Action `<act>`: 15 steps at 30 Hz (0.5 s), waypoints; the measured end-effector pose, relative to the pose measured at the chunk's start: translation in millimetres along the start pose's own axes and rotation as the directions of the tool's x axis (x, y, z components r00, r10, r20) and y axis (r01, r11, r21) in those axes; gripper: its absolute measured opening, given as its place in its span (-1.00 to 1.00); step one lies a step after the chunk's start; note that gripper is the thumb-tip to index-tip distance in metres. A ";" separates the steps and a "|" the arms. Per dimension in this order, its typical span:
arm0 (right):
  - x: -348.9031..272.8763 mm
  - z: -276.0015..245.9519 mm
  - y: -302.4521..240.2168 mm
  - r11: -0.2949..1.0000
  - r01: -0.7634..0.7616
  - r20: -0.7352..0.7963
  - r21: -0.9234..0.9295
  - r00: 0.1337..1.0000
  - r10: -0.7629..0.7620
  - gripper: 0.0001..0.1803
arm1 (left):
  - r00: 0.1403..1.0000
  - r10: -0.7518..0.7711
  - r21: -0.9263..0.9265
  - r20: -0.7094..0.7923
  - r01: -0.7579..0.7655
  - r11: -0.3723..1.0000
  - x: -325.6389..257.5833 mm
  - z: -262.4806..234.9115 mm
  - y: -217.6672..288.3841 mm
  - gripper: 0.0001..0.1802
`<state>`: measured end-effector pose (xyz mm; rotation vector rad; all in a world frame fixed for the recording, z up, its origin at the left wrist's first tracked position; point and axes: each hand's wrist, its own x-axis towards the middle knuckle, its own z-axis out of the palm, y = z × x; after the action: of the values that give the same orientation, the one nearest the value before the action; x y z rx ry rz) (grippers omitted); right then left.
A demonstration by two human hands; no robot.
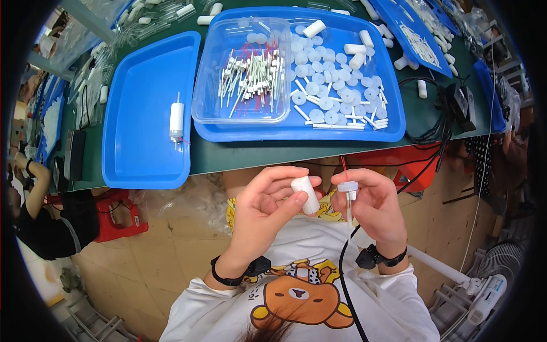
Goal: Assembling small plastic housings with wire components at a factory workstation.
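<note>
Just in front of the table edge, my left hand (263, 206) grips a white hollow-looking cylinder (306, 195), tilted between thumb and fingers. Beside it my right hand (377, 206) pinches a small part with a round whitish cap (347, 187). Red wire sticks up from that cap and a thin pale rod hangs below it. The cylinder and the capped part are apart. In the blue tray at left lies one joined piece (176, 118), a white cylinder with a rod end above and a cap with wires below.
A large blue tray (256, 135) holds a clear box (208, 114) of wired rod parts (253, 80), translucent discs (330, 74), short white tubes (339, 126) and white cylinders (314, 28). Black cables (430, 122) lie at right. A red stool (419, 171) stands under the table. Another person's arm (37, 185) shows at far left.
</note>
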<state>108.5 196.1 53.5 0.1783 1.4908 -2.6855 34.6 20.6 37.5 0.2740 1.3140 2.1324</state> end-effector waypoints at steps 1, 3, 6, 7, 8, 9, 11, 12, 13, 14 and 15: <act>-0.3 0.5 -1.5 1.000 -0.014 -0.001 -0.001 1.000 0.014 -0.59 | 1.000 -0.013 -0.010 0.000 0.013 1.000 -0.4 -0.3 0.5 -0.69; -1.5 -3.7 1.5 0.992 0.027 -0.002 -0.124 1.000 -0.028 -0.62 | 0.999 -0.035 -0.043 0.039 0.037 0.998 -0.9 -3.6 1.2 -0.67; -1.6 0.6 4.1 0.928 0.150 0.001 -0.342 0.987 -0.160 -0.68 | 0.994 -0.062 -0.064 0.088 0.068 0.996 -1.7 -3.9 0.2 -0.64; -0.9 4.0 4.8 0.871 0.227 0.007 -0.435 0.968 -0.249 -0.72 | 0.992 -0.071 -0.053 0.100 0.076 0.996 -2.1 -3.6 0.1 -0.62; 0.7 5.4 5.2 0.872 0.226 0.007 -0.434 0.969 -0.247 -0.72 | 0.993 -0.072 -0.054 0.098 0.077 0.996 -2.3 -3.7 0.7 -0.62; 2.8 6.3 5.0 0.771 0.332 0.091 -0.544 0.936 -0.339 -0.74 | 0.990 -0.104 -0.034 0.101 0.107 0.994 -2.1 -3.5 1.6 -0.61; 5.9 13.5 4.6 0.640 0.431 0.181 -0.636 0.890 -0.418 -0.77 | 0.985 -0.137 -0.016 0.103 0.139 0.990 -2.1 -2.9 0.7 -0.60; 7.1 15.3 4.7 0.642 0.430 0.181 -0.635 0.891 -0.417 -0.77 | 0.991 -0.100 -0.006 0.092 0.101 0.995 -2.5 -2.1 -1.5 -0.60; 9.1 16.1 4.4 0.576 0.439 0.230 -0.690 0.887 -0.400 -0.75 | 0.995 -0.064 0.004 0.081 0.064 0.998 -2.9 -1.6 -2.7 -0.60; 10.9 16.4 4.4 0.505 0.448 0.277 -0.738 0.883 -0.378 -0.72 | 0.995 -0.065 0.004 0.079 0.065 0.998 -3.4 -1.7 -1.9 -0.60; 12.2 15.1 6.9 0.487 0.446 0.272 -0.751 0.881 -0.387 -0.69 | 0.994 -0.091 0.018 0.053 0.090 0.996 -3.2 -1.7 -0.3 -0.61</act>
<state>96.1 179.6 54.0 -0.3817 2.8316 -1.8874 36.5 17.5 36.8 0.2715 1.2889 2.0261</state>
